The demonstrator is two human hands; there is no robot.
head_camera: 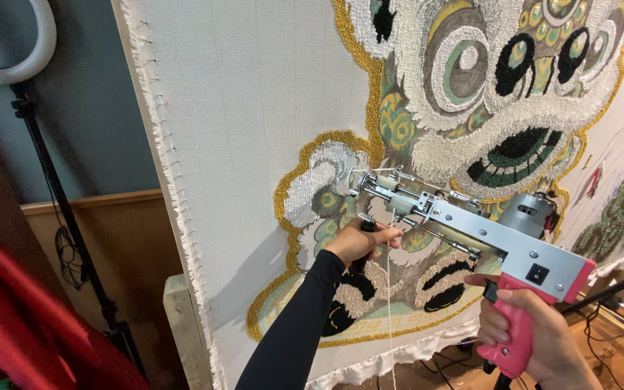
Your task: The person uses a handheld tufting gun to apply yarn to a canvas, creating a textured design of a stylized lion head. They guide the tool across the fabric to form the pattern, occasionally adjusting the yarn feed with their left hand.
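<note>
**newbie_tufts:** Two hands on one gun? Why not just the trigger hand?

**me:** Both are needed, I reckon. My right hand (536,336) is wrapped tight round the pink plastic pistol grip of the silver metal tufting gun (471,231), index finger on the black trigger. My left hand (359,242) is closed around the black front handle under the barrel, which looks like the way to keep the nose steady and pushed square into the stretched cream backing cloth (254,108). The needle end sits right at the white cloud patch edged in gold yarn (323,177).

**newbie_tufts:** And that string?

**me:** One strand of white yarn (389,310), hanging slack past my left wrist so it feeds freely, I'd guess.

**newbie_tufts:** What else is around?

**me:** One tufted lion-dance face (500,79) with two big ringed eyes, one wooden frame (182,318) holding the cloth, one white ring light on a black stand (27,58) at the left.
</note>
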